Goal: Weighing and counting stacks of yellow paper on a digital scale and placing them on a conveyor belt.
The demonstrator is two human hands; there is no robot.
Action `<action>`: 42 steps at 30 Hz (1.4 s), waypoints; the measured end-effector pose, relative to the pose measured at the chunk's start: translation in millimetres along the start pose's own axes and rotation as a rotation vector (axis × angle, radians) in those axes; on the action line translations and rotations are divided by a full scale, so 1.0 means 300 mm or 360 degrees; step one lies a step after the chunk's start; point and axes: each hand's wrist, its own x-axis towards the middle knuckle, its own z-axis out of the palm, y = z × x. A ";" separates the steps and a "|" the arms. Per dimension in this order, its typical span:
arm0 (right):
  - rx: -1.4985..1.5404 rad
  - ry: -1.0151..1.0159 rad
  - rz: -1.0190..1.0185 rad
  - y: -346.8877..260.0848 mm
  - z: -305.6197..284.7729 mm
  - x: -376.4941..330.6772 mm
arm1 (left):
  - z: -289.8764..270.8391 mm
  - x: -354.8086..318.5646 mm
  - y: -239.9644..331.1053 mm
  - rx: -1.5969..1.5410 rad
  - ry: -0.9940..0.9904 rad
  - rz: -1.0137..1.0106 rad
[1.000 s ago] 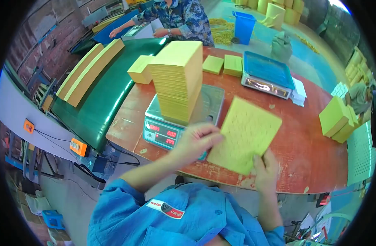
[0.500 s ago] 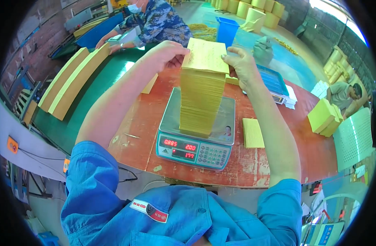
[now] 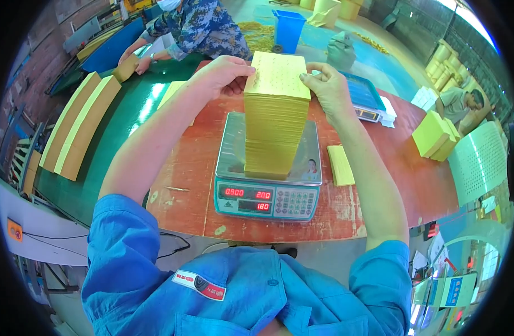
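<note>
A tall stack of yellow paper (image 3: pixel 275 131) stands on the steel pan of a digital weighing scale (image 3: pixel 229 143), whose red display is lit. Its lower part sits slightly offset from the upper part. At the left edge of the top sheets is my left hand (image 3: pixel 226 77), its fingers curled and pinched there. My right hand (image 3: pixel 329 89) grips the opposite edge, with thumb on the rim and fingers bent beneath it. A smaller yellow paper pile (image 3: pixel 340 166) lies on the red table, right of the scale.
The red tabletop (image 3: pixel 195 215) adjoins a green table (image 3: pixel 131 120) bearing two long paper rows (image 3: pixel 83 120). A co-worker in camouflage (image 3: pixel 204 31) handles a paper bundle (image 3: pixel 125 68). Another scale (image 3: pixel 366 98), paper blocks (image 3: pixel 436 134) and a second person (image 3: pixel 461 103) are at right.
The top sheets, tilted before, now lie flatter on the stack between my hands. The scale's reading has changed. The co-worker now holds a paper bundle away from the long rows.
</note>
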 end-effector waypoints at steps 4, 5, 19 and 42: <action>-0.0226 0.0064 -0.0078 0.018 0.004 0.001 | 0.002 -0.004 -0.001 -0.0008 0.0026 -0.0013; -0.0298 0.0099 -0.0140 0.023 0.005 0.000 | 0.002 -0.002 -0.003 -0.0015 0.0024 -0.0006; -0.0443 0.0272 -0.0329 0.054 -0.032 -0.076 | 0.108 -0.136 -0.071 -0.0079 0.0413 0.0448; 0.0170 0.0655 0.0411 0.440 -0.304 -0.683 | -0.133 -0.659 -0.751 -0.0194 0.1194 -0.0161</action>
